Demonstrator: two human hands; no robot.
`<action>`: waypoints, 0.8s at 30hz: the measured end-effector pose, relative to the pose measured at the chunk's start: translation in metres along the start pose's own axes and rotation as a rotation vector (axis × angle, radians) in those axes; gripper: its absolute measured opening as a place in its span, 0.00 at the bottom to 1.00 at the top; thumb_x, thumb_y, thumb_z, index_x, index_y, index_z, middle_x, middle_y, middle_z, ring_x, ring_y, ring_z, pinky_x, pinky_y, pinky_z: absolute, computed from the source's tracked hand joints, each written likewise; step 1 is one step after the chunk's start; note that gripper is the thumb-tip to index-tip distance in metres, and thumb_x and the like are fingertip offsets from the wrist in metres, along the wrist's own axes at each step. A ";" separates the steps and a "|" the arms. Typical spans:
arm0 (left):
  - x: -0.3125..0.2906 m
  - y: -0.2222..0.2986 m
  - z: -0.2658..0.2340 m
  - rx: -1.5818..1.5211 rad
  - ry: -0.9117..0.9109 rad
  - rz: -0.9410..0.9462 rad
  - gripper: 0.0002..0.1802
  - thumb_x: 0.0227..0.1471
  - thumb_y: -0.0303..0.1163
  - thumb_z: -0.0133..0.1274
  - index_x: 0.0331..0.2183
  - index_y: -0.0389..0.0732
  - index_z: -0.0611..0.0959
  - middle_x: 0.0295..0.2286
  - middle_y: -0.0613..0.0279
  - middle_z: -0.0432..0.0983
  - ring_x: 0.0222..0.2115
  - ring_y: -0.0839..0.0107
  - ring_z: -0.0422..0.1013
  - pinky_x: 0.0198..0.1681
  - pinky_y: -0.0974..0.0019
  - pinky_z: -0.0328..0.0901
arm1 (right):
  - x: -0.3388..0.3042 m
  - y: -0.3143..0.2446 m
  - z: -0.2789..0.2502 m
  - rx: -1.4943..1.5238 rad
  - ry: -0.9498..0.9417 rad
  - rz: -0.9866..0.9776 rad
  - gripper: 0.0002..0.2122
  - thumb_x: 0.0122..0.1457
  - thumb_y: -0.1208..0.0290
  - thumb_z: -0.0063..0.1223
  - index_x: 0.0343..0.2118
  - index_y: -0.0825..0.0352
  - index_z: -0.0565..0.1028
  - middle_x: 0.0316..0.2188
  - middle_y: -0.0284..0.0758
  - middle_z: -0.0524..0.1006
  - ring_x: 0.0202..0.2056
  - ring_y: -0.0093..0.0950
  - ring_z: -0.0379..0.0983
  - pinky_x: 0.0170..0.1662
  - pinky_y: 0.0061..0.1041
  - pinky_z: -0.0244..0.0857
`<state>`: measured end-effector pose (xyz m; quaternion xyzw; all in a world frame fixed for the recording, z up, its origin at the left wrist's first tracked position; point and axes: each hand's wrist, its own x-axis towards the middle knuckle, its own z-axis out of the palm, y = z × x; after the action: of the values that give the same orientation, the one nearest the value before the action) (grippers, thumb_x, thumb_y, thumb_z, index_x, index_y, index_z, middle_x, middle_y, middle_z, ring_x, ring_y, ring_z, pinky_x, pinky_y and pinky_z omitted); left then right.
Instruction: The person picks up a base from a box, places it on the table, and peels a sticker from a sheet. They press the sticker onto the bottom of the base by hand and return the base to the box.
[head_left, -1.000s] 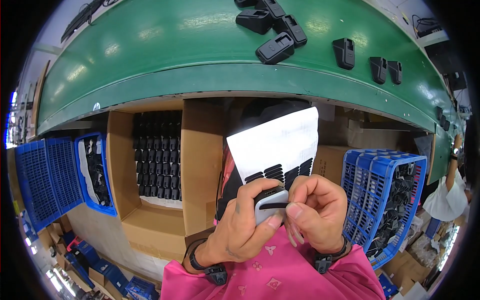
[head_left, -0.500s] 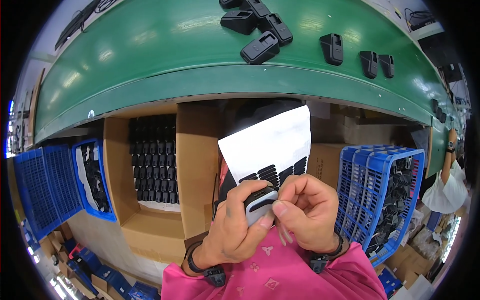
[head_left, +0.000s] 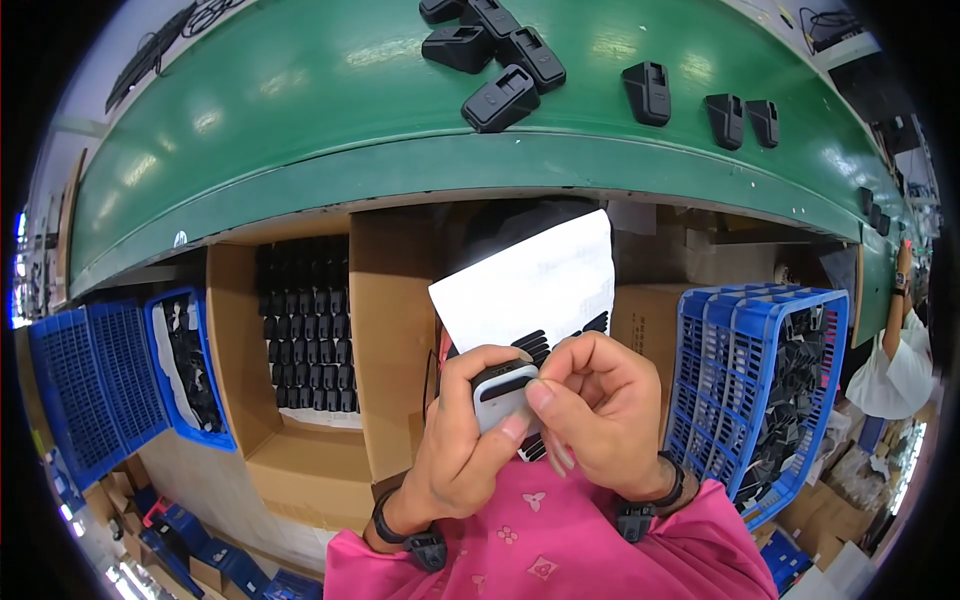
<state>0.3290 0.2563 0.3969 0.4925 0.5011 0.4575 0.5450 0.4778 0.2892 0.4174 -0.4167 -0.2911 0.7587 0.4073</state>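
My left hand grips a small grey-and-black plastic housing with rounded corners, held in front of my chest. A long black oval lies along the upper part of its grey face. My right hand is closed in a pinch at the housing's right edge, thumb against forefinger; whatever is between those fingertips is hidden. Beneath both hands lies a white sheet with rows of black oval stickers, partly covered by my fingers.
Several black plastic housings lie on the green bench ahead. A cardboard box on the left holds rows of black parts. Blue crates stand on both sides. Another person's arm reaches in at far right.
Both hands have moved slightly left and up with the housing, and its grey face is turned more into view. The right hand keeps its pinch at the edge.
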 end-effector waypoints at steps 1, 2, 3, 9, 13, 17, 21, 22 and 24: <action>0.000 0.000 0.001 0.000 -0.013 0.005 0.24 0.49 0.26 0.46 0.48 0.31 0.62 0.33 0.47 0.73 0.30 0.60 0.72 0.35 0.63 0.66 | 0.000 0.000 0.001 -0.024 0.018 0.014 0.03 0.56 0.82 0.50 0.31 0.74 0.68 0.21 0.32 0.73 0.17 0.12 0.66 0.18 0.10 0.58; 0.000 0.001 0.002 0.004 0.000 -0.054 0.24 0.49 0.26 0.46 0.48 0.31 0.62 0.33 0.47 0.73 0.30 0.61 0.72 0.35 0.63 0.66 | 0.000 0.000 0.002 -0.053 0.050 0.046 0.03 0.56 0.82 0.50 0.31 0.74 0.68 0.21 0.32 0.73 0.18 0.12 0.67 0.18 0.10 0.59; -0.001 0.001 0.002 0.006 0.023 -0.112 0.24 0.49 0.26 0.45 0.48 0.31 0.62 0.33 0.47 0.73 0.31 0.61 0.71 0.36 0.63 0.65 | 0.000 0.000 0.003 -0.046 0.034 0.027 0.03 0.56 0.82 0.50 0.31 0.74 0.68 0.21 0.32 0.73 0.18 0.12 0.67 0.18 0.10 0.59; 0.002 -0.001 -0.002 -0.016 0.066 -0.032 0.23 0.50 0.27 0.46 0.48 0.32 0.63 0.32 0.49 0.73 0.31 0.63 0.71 0.36 0.64 0.65 | -0.003 -0.003 0.003 -0.198 0.043 -0.167 0.04 0.54 0.84 0.48 0.28 0.74 0.65 0.23 0.35 0.69 0.16 0.17 0.67 0.17 0.15 0.61; 0.001 0.000 -0.003 -0.059 0.037 -0.051 0.23 0.50 0.28 0.46 0.48 0.32 0.63 0.32 0.50 0.73 0.31 0.64 0.71 0.37 0.65 0.65 | 0.001 -0.005 0.000 -0.131 0.013 -0.105 0.04 0.54 0.83 0.51 0.30 0.74 0.68 0.22 0.31 0.72 0.19 0.12 0.67 0.20 0.12 0.60; 0.000 0.004 -0.002 -0.077 -0.037 -0.074 0.23 0.50 0.27 0.46 0.48 0.31 0.63 0.32 0.49 0.74 0.31 0.65 0.72 0.36 0.66 0.66 | 0.002 -0.006 -0.001 -0.072 -0.020 -0.073 0.03 0.55 0.83 0.51 0.30 0.74 0.68 0.21 0.32 0.72 0.18 0.12 0.66 0.19 0.12 0.59; 0.001 0.005 -0.003 -0.045 -0.046 -0.058 0.23 0.50 0.26 0.45 0.48 0.30 0.62 0.31 0.50 0.74 0.30 0.66 0.73 0.35 0.67 0.66 | 0.002 -0.005 -0.002 -0.058 -0.041 -0.069 0.03 0.55 0.82 0.50 0.30 0.74 0.68 0.22 0.32 0.72 0.18 0.12 0.66 0.19 0.12 0.59; 0.001 0.005 -0.003 -0.046 -0.058 -0.054 0.23 0.50 0.26 0.45 0.48 0.30 0.62 0.31 0.50 0.74 0.30 0.66 0.73 0.35 0.67 0.66 | 0.002 -0.004 -0.002 -0.058 -0.041 -0.068 0.03 0.55 0.82 0.50 0.30 0.74 0.68 0.22 0.32 0.72 0.18 0.12 0.66 0.19 0.12 0.59; 0.001 0.005 -0.003 -0.070 -0.050 -0.048 0.23 0.50 0.26 0.45 0.48 0.30 0.62 0.31 0.50 0.74 0.29 0.65 0.73 0.35 0.66 0.66 | 0.002 -0.003 -0.002 -0.069 -0.035 -0.077 0.03 0.55 0.82 0.50 0.30 0.74 0.68 0.21 0.32 0.72 0.17 0.12 0.66 0.19 0.12 0.59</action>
<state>0.3261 0.2578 0.4016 0.4724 0.4828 0.4492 0.5848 0.4801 0.2926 0.4185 -0.4057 -0.3401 0.7392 0.4163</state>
